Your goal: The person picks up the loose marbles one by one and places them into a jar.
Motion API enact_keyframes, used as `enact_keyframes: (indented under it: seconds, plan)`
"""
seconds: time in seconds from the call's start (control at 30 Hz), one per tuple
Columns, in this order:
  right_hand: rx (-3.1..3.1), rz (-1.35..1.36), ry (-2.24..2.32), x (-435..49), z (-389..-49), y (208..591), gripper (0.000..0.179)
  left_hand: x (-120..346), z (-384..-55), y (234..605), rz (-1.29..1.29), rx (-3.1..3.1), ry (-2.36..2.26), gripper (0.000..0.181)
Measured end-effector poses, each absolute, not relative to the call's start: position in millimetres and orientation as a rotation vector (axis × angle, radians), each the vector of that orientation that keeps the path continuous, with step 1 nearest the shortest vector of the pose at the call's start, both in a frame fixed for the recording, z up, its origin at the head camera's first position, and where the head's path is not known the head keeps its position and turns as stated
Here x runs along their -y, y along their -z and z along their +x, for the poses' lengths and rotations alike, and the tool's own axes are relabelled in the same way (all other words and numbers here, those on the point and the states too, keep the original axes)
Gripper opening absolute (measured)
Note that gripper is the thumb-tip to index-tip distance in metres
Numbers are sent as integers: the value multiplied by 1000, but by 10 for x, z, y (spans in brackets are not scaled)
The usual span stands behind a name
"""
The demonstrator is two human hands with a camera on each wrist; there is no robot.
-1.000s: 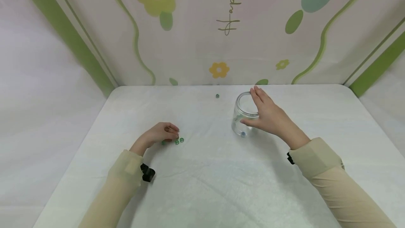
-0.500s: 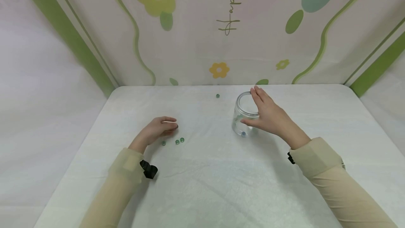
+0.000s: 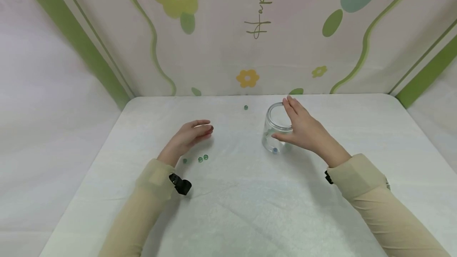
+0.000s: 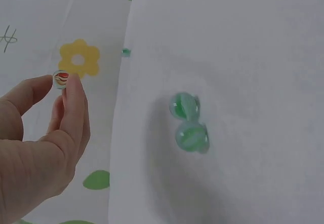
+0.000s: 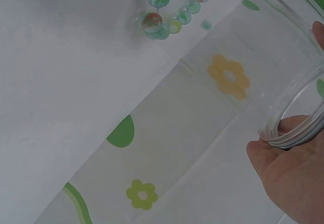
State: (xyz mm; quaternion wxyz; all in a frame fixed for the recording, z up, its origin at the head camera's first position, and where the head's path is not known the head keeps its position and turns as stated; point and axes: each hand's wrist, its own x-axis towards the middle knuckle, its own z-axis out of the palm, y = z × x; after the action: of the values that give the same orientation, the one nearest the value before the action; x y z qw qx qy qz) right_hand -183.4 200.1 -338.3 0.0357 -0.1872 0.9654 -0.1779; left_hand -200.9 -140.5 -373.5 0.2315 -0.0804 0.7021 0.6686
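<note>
My left hand [image 3: 187,137] is raised over the left part of the table, pinching a marble between thumb and fingertips. In the left wrist view this marble [image 4: 61,79] is clear with red and white swirls. Below that hand lie three green marbles: a touching pair [image 4: 188,121] and one apart [image 3: 184,161]. My right hand [image 3: 304,131] holds a clear jar [image 3: 267,138] at its rim, thumb on the near side and fingers on the far side. The jar stands upright without a lid in view. Several marbles [image 5: 183,17] lie at its bottom, mostly green, one with red.
Another green marble [image 3: 246,107] rests near the table's back edge, left of the jar. A white cloth [image 3: 235,209] covers the table. Behind it rises a curtain [image 3: 214,50] printed with flowers, with white side panels left and right.
My left hand has picked up a marble from the green group, lifted it, and moved away from me and to the right. The right hand and jar have stayed in place.
</note>
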Motion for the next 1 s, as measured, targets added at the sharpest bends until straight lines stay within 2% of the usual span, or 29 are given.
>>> enact_keyframes:
  seconds: [0.43, 1.0]
  plan:
    - [-2961, -569, 552, -2001, -1825, 3370, 104, 894, -2106, 3520, -237, -1739, -2027, 45]
    - [-2945, -535, 557, -2008, -1827, 3365, 105, 231, -2127, 3264, -111, -1734, -2053, 39]
